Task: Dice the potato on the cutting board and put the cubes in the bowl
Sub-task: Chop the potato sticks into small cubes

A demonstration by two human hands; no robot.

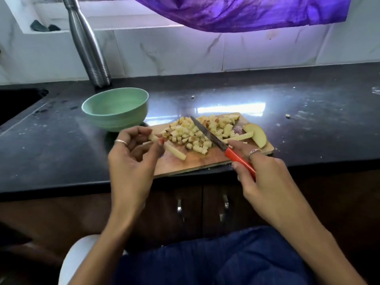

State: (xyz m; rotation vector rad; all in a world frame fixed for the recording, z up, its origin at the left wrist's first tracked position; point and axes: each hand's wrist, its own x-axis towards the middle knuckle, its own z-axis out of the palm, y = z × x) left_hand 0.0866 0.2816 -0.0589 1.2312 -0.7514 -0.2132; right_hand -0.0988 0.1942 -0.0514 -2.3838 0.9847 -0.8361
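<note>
Potato cubes (197,132) heaped on the wooden cutting board (197,161) at the worktop (61,157) edge, two potato sticks (174,150) pinched in left hand (131,153). Red-handled knife (222,144) gripped in right hand (261,171), blade over the heap. Green bowl (116,109) just beside the board's left corner.

Left hand (131,159) pinches potato sticks (174,151); right hand (261,173) grips knife (218,140).

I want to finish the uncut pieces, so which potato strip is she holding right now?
The potato strip at the board's near left, pinched in the left hand. The other strip lies untouched at the far right beside the wedge.
</note>
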